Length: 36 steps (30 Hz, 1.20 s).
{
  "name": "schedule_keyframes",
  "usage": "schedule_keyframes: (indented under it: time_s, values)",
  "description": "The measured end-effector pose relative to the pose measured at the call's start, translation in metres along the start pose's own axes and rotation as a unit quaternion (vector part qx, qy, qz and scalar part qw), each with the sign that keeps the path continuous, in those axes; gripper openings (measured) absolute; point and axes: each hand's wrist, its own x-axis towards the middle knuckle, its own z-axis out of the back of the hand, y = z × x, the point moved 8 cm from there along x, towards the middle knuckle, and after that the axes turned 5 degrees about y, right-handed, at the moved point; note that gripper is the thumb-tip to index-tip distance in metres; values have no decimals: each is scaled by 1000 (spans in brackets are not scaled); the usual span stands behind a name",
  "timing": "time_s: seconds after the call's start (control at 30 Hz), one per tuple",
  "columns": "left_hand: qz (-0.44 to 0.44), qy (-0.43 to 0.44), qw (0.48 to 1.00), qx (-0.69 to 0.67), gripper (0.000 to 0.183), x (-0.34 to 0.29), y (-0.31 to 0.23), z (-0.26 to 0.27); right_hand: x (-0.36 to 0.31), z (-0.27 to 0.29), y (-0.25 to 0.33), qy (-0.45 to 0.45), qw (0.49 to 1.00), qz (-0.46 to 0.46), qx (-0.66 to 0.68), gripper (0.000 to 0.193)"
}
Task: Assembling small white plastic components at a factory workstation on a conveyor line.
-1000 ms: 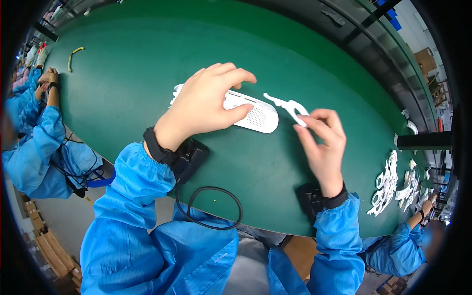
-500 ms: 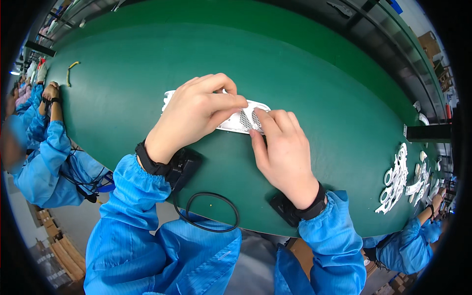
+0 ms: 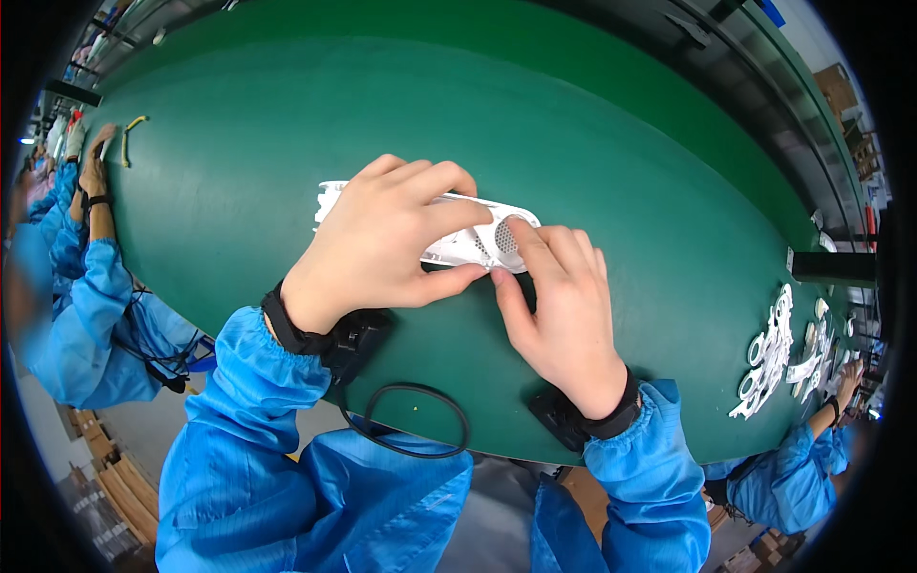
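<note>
A long white plastic housing (image 3: 461,250) with a round dotted grille at its right end lies on the green table in front of me. Across its middle spreads my left hand (image 3: 387,234), closed on it with the thumb at the near edge and fingers over the top. My right hand (image 3: 565,301) grips the right end, its index finger on the grille and its thumb against the near edge. Much of the housing's middle is hidden by my left hand; the notched left end shows past it.
Several white plastic parts (image 3: 764,353) lie piled at the right of the green table (image 3: 287,105). A yellow strip (image 3: 126,141) is at the far left. A black cable loop (image 3: 463,415) hangs over the near edge. Co-workers in blue sleeves (image 3: 91,286) sit at both sides.
My left thumb has come down to the near edge of the housing, and its fingers have opened out. The grille is more exposed. A co-worker's hand at the left has moved farther along the table.
</note>
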Motion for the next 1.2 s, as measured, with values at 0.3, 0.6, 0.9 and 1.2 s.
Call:
schedule_keyframes:
  time_s: [0.3, 0.6, 0.9, 1.2]
  values:
    - [7, -33, 999, 5, 20, -1, 3, -2, -1, 1, -3, 0, 999, -24, -23, 38]
    - [-9, -44, 999, -14, 14, 1, 3, -1, -2, -4, -6, -23, 987, -30, 155, 38]
    - [13, -51, 996, -70, 14, 2, 10, 4, 1, 1, -1, -90, 983, 25, 161, 37]
    - [55, -57, 997, -18, 18, 4, 14, 1, -2, -6, -4, -73, 991, 34, 106, 37]
